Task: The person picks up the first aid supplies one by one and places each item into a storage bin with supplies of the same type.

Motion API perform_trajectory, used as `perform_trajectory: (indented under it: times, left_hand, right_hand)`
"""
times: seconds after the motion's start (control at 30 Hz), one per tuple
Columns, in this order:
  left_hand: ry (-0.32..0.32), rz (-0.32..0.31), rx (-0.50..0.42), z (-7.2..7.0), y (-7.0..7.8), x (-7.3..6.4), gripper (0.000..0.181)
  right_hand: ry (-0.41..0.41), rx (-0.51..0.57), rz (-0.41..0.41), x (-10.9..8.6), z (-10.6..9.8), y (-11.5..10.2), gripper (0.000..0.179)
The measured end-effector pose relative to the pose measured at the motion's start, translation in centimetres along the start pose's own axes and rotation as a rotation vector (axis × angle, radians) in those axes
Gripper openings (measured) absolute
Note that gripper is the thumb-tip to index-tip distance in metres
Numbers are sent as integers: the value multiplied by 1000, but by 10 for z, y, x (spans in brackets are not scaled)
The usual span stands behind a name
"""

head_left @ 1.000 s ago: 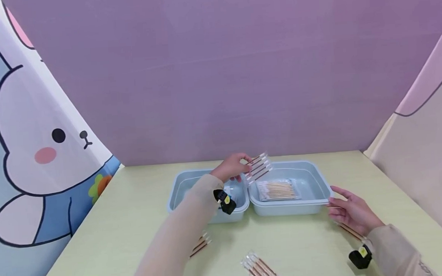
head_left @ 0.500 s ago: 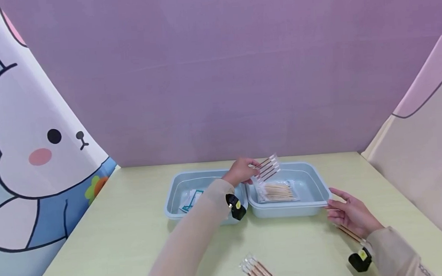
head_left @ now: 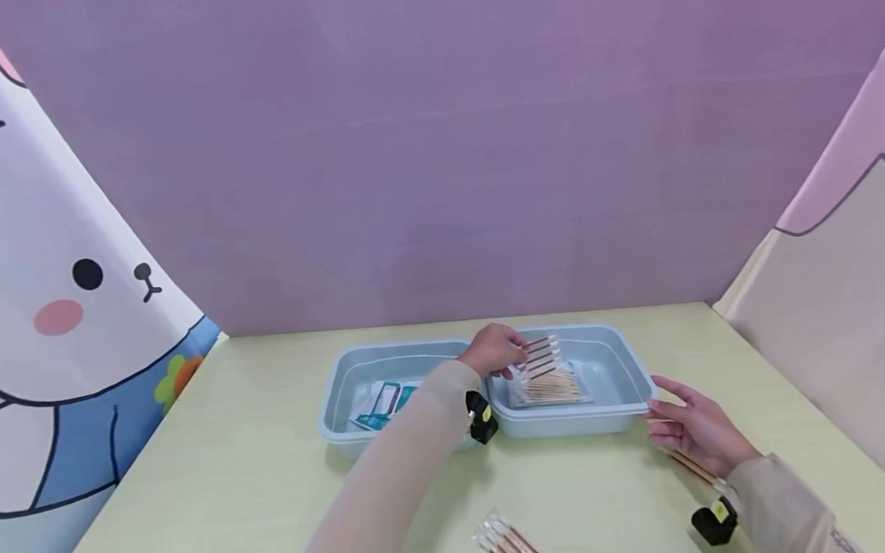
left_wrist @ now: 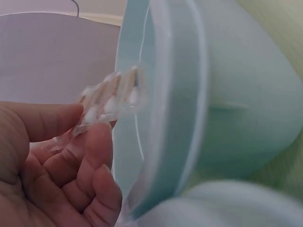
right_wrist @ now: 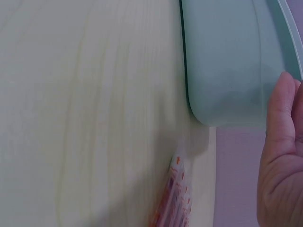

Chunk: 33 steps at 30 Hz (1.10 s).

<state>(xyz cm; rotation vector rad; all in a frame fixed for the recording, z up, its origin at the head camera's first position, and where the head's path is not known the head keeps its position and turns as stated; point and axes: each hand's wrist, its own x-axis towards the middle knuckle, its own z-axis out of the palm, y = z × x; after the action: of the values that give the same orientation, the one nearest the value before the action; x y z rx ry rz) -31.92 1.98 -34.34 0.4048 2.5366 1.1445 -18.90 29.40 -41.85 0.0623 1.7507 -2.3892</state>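
Note:
My left hand (head_left: 494, 351) pinches a clear pack of brown-stick cotton swabs (head_left: 543, 355) between thumb and fingers. It holds the pack over the right light-blue plastic tray (head_left: 619, 359), in which a bag of wooden-stick cotton swabs (head_left: 557, 387) lies. The left wrist view shows the white tips of the held swab pack (left_wrist: 113, 97) beside the tray wall (left_wrist: 189, 85). At the tray's front right corner, my right hand (head_left: 702, 430) holds the rim, thumb and index finger at the edge. Part of this hand (right_wrist: 284, 156) is cut off in the right wrist view.
A second light-blue tray (head_left: 336, 399) stands to the left, with white and teal packets (head_left: 381, 403) inside. Packaged brown-stick swabs (head_left: 512, 544) lie near the table's front. Another swab pack (head_left: 693, 466) lies under the right wrist. A purple screen (head_left: 436, 151) rises behind.
My left hand has carried the swab pack right and lower, over the wooden-stick swabs. More of the left tray's packets show. The right hand stays at the tray corner. The view has shifted slightly.

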Motion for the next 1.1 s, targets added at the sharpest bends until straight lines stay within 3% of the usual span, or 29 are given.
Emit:
perform_trajectory:
  times: [0.17, 0.4, 0.7, 0.83, 0.93, 1.1]
  left_hand:
    - [-21, -3, -26, 2, 2, -1, 21]
    - [-3, -9, -30, 7, 1, 4, 23]
    - [-5, 30, -47, 2, -3, 5, 42]
    - [-7, 87, -47, -6, -4, -1, 36]
    - [-48, 134, -43, -12, -2, -10, 31]
    - [-132, 233, -8, -20, -2, -34, 23]
  right_hand:
    - [11, -14, 15, 0, 1, -1, 33]
    - [31, -29, 32, 0, 3, -1, 30]
    - [-34, 24, -5, 2, 4, -2, 28]
    - [0, -10, 23, 3, 5, -2, 29]
    - [18, -15, 32, 2, 3, -3, 30]
    - [-21, 40, 14, 1, -1, -3, 28]
